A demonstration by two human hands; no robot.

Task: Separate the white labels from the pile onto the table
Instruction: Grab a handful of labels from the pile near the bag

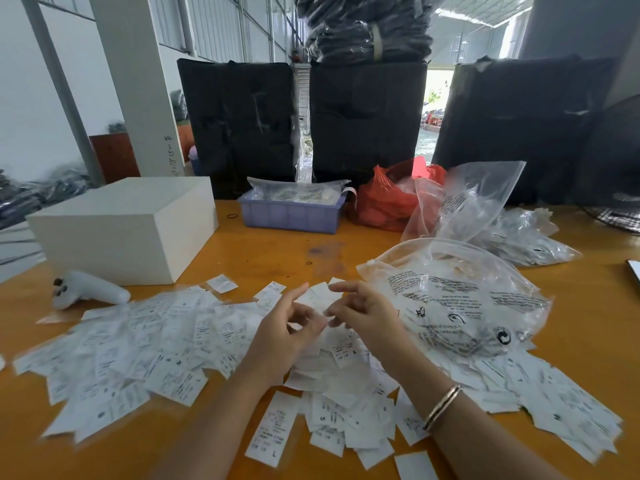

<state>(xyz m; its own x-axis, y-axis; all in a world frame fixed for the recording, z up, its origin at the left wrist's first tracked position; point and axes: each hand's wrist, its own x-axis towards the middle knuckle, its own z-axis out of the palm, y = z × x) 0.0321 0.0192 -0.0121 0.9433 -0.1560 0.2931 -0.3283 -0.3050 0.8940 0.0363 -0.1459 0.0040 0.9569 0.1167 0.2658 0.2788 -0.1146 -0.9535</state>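
A wide pile of white printed labels covers the near part of the orange table. Both hands hover above the middle of the pile. My left hand and my right hand together hold a small bunch of white labels between their fingertips, raised a little above the heap. More labels lie under and in front of my wrists, and another spread reaches the right. A bracelet sits on my right wrist.
A clear printed plastic bag lies right of my hands. A white box and a white controller sit at the left. Behind are a purple tray, a red bag, more clear bags and black bundles.
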